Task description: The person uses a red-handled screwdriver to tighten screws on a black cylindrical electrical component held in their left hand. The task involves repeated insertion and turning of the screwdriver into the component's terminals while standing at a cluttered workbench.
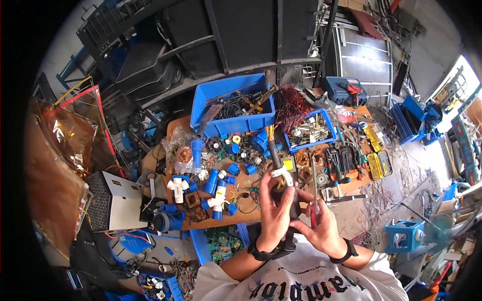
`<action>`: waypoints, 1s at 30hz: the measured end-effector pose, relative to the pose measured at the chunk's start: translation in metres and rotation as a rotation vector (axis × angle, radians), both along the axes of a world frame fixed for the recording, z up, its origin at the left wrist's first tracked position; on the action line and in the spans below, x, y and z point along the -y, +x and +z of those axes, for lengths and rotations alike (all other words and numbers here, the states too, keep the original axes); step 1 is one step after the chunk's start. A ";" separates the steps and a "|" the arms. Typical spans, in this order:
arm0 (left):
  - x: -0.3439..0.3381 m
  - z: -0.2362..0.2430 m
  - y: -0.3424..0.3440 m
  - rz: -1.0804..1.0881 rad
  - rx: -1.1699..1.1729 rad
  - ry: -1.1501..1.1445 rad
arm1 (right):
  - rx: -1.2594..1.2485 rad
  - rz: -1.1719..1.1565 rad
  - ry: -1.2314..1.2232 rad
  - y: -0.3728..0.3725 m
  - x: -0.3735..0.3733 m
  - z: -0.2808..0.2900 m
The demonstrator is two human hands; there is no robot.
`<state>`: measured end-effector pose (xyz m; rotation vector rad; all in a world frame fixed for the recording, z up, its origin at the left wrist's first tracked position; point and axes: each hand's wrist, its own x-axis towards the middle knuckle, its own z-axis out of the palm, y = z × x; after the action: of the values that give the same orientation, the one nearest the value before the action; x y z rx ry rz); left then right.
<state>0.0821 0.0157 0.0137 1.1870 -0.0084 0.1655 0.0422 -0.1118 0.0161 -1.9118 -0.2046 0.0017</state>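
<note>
My left hand (273, 215) is closed around a dark piece whose shape is mostly hidden by the fingers. A white plastic fitting (284, 175) shows just above the fingertips. From there a thick black cable (274, 154) runs up and away, with orange and yellow wire ends (270, 132) bared at its far end. My right hand (324, 228) grips a screwdriver (315, 213) by its red handle, its long metal shaft standing upward. Both hands are close together above the table's near edge, and the right fingers reach toward the dark piece.
A cluttered wooden table (241, 218) carries blue and white pipe fittings (217, 202). Behind them stand a large blue bin (236, 124) of cables and a blue tray (335, 134) of metal parts. Hand tools (346, 159) lie at right; a blue stool (403, 236) stands beyond.
</note>
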 end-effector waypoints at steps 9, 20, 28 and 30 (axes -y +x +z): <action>0.023 0.003 0.005 -0.092 -0.032 -0.153 | -0.126 0.030 -0.032 0.010 0.103 0.028; 0.081 0.001 0.004 0.087 0.104 0.081 | -0.140 0.228 0.074 0.019 0.201 0.025; 0.102 0.011 0.003 0.210 0.273 0.245 | -0.034 0.220 -0.046 0.025 0.220 0.054; 0.105 0.013 0.002 0.226 0.281 0.288 | -0.008 0.207 -0.018 0.025 0.224 0.049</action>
<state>0.0843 -0.0890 0.0271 1.4426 -0.1487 0.5441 0.0676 -0.3355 0.0655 -1.9007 -0.3973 0.1510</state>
